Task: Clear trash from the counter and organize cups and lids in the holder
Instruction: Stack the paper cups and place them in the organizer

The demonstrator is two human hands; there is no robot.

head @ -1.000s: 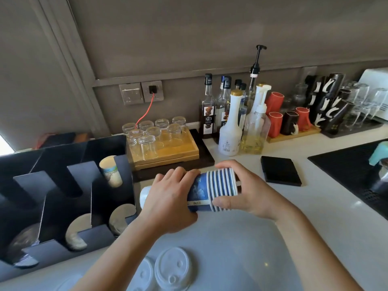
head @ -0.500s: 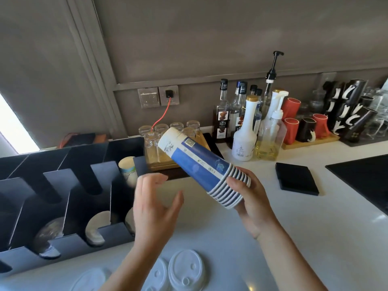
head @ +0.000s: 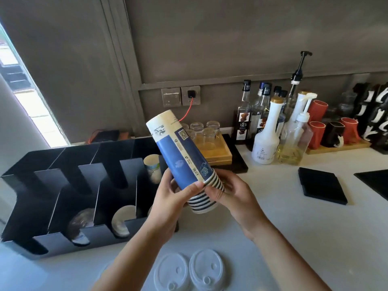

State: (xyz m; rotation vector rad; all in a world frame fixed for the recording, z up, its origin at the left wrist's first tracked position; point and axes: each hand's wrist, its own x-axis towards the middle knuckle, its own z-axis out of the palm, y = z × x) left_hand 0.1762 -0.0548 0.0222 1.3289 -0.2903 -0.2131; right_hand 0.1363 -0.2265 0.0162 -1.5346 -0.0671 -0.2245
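Note:
A stack of blue-and-white paper cups is held tilted above the counter, bases up and to the left, rims down. My left hand grips the outer cup near its rim. My right hand pinches the rims of the nested cups at the stack's lower end. The black cup and lid holder stands to the left; a smaller paper cup stack lies in its rightmost slot, and white lids and a clear lid sit in its front slots. Two white lids lie on the counter near me.
Behind the stack is a wooden tray with upturned glasses. Syrup bottles and pump bottles stand at the wall, with red and black mugs to their right. A black pad lies on the white counter at right.
The cup stack went from lying level between both hands to standing steeply with its bases up. My left hand let go, then took hold again near the rims.

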